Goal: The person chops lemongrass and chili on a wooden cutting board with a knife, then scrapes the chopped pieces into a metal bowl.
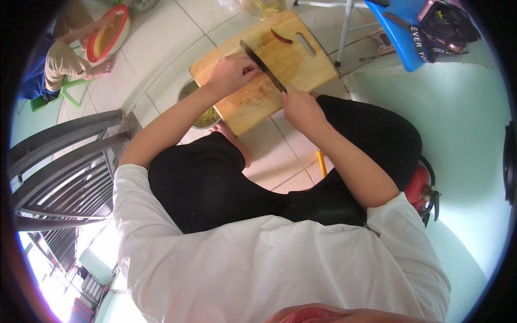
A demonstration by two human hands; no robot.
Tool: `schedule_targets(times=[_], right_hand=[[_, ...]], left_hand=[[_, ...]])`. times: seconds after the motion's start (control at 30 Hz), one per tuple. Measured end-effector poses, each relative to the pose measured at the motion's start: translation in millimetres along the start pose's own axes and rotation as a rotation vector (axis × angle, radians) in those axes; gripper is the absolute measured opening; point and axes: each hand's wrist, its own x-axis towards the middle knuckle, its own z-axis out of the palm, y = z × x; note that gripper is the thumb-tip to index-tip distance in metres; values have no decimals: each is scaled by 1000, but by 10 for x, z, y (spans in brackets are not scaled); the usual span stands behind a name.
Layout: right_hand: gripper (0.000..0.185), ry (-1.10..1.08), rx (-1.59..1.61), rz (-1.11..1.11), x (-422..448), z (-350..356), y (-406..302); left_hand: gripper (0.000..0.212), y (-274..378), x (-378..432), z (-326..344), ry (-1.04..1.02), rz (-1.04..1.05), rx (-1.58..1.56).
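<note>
My right hand (303, 109) grips the handle of a kitchen knife (264, 68), its dark blade slanting up and left over a wooden cutting board (250, 97). Beside the blade, my left hand (234, 74) rests over the board with its fingers curled; whether it holds anything is hidden. A red chili pepper (281, 36) lies near the board's handle slot. Partly under the board's left edge stands a metal bowl (208, 120) with yellow-green chopped stuff inside.
Another person (64, 64) sits at the upper left by a red-rimmed basin (123, 30). A blue stool (394, 30) holding bags stands upper right. A metal railing (64, 129) is at left, a fire extinguisher (418, 185) by the right wall. A plastic bag (262, 7) lies beyond the board.
</note>
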Motion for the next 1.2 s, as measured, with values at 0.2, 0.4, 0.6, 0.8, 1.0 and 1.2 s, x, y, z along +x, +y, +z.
schedule_targets(times=[0.2,0.4,0.6,0.8,1.0,1.2], right_hand=[[25,4,-32,23,-194,-135,-45],[24,39,-39,-30,-264,-102,-12],[23,18,-69,2,-296,-89,-46],[21,16,-84,19,-292,-1,-31],[25,42,-52,-68,57,182,-53],[26,-4,-29,1,7,128,-50]], left_hand=[[18,-32,-15,-15,-9,-82,9],[20,53,-4,-35,-21,-107,13],[17,87,-74,6,2,-31,17],[14,39,-70,57,24,42,25],[14,41,-19,61,3,13,44],[16,67,-74,39,11,-41,-29]])
